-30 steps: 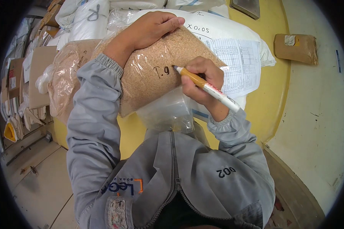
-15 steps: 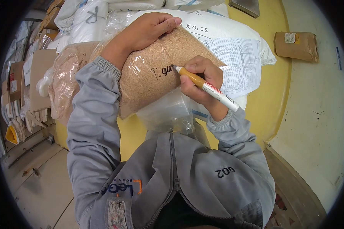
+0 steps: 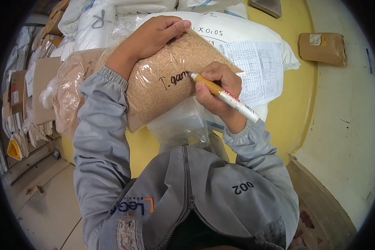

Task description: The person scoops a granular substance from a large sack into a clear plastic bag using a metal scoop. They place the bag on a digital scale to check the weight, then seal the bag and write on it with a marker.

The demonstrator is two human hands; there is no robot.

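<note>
A clear plastic bag of tan granules [image 3: 152,108] lies slanted in front of me, with black handwriting on its upper face. My left hand [image 3: 158,39] is closed over its far edge, the thumb lying along the top and the fingertips partly hidden. In a writing grip, my right hand [image 3: 221,87] holds a marker [image 3: 241,108] with a white and ochre barrel. The marker's dark tip touches the bag at the right end of the writing. Loose, clear plastic [image 3: 179,125] hangs from the near side of the bag.
Left of the bag is another filled clear bag [image 3: 68,100], beside cardboard [image 3: 46,91]. A printed sheet [image 3: 260,79] rests on a white sack [image 3: 250,31] beyond my right hand. The yellow table [image 3: 296,104] has a brown package [image 3: 322,49] at its right.
The handwriting has grown by a further letter or so at the marker's tip. The bag and my left hand have shifted slightly left in view; the marker stays on the bag.
</note>
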